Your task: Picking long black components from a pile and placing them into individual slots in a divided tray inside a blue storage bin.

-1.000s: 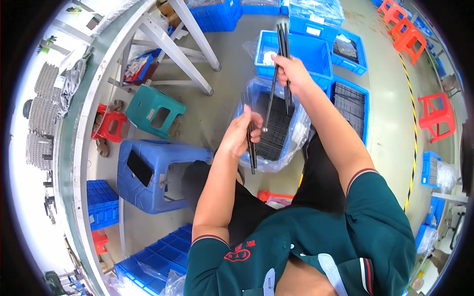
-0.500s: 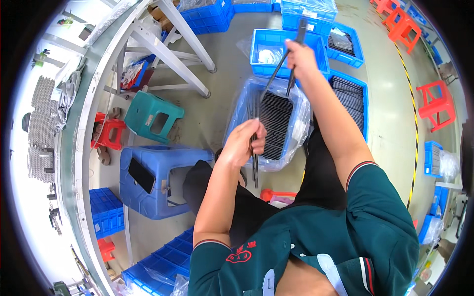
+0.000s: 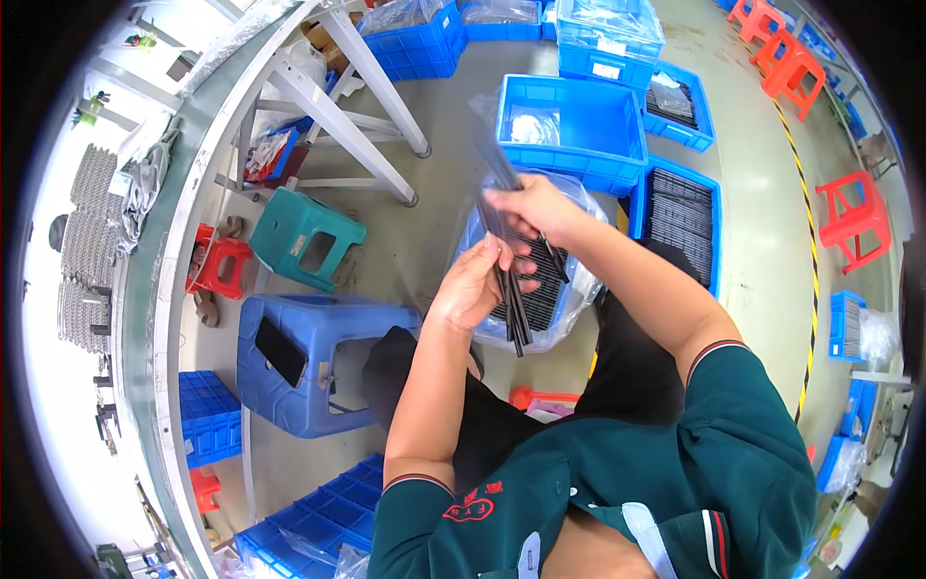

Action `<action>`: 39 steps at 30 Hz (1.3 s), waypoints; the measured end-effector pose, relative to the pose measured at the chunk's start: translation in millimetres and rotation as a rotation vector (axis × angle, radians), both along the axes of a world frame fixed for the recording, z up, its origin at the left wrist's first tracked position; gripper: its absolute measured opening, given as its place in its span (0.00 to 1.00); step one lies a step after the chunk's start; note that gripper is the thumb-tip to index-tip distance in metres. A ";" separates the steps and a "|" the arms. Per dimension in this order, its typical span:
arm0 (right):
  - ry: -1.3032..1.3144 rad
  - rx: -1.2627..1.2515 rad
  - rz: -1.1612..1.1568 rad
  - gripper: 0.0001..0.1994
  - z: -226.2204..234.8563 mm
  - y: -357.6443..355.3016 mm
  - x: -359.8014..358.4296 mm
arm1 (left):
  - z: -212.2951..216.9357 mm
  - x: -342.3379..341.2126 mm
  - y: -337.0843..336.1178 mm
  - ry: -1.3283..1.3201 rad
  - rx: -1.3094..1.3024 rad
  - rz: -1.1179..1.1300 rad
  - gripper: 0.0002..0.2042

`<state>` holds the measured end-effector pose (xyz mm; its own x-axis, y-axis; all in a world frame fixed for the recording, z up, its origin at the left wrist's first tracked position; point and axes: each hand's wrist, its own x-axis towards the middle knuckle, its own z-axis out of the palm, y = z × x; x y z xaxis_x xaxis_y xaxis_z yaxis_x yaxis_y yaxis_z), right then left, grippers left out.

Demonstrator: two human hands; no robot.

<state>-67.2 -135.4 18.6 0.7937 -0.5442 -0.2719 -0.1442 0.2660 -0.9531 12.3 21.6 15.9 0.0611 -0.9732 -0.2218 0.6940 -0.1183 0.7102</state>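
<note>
My left hand (image 3: 475, 285) is closed around several thin black rods (image 3: 517, 323), whose lower ends stick out below its fingers. Just above it, my right hand (image 3: 542, 207) grips more dark rods, their upper part smeared by motion. The two hands are close together, and the bundles overlap between them. Beneath both hands stands a blue crate lined with clear plastic (image 3: 585, 301), partly hidden by them. Rows of black rods (image 3: 546, 307) lie inside it.
Beyond stands a blue crate with a clear bag (image 3: 571, 157) inside. To its right, another blue crate (image 3: 716, 227) holds dark rods. On my left are a blue stool (image 3: 333, 314) bearing a black phone (image 3: 280, 351), a green stool (image 3: 289, 232) and a workbench with white legs (image 3: 338, 135).
My right hand has come down and left with its rods, from over the far crate to beside my left hand. The left hand stays about where it was, still holding rods.
</note>
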 end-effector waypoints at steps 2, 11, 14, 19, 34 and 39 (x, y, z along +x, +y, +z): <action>0.162 -0.159 0.053 0.19 11.5 14.4 3.5 | -2.9 1.4 0.9 0.014 0.007 -0.015 0.18; 0.196 -0.450 0.084 0.18 23.0 17.0 -3.8 | -6.5 13.8 0.3 0.037 0.106 0.364 0.17; 0.210 -0.300 0.198 0.15 30.8 22.2 -13.2 | -8.6 30.0 3.4 0.087 0.079 0.563 0.16; 0.180 -0.163 0.334 0.11 28.1 32.6 -20.1 | -7.7 46.8 2.4 0.182 0.003 0.672 0.12; 0.150 -0.538 0.306 0.12 30.3 24.3 -25.2 | -1.2 49.5 12.7 0.490 -0.101 0.268 0.13; 0.074 -0.981 0.357 0.14 29.7 18.2 -27.3 | 0.6 53.6 17.0 0.426 -0.072 0.103 0.13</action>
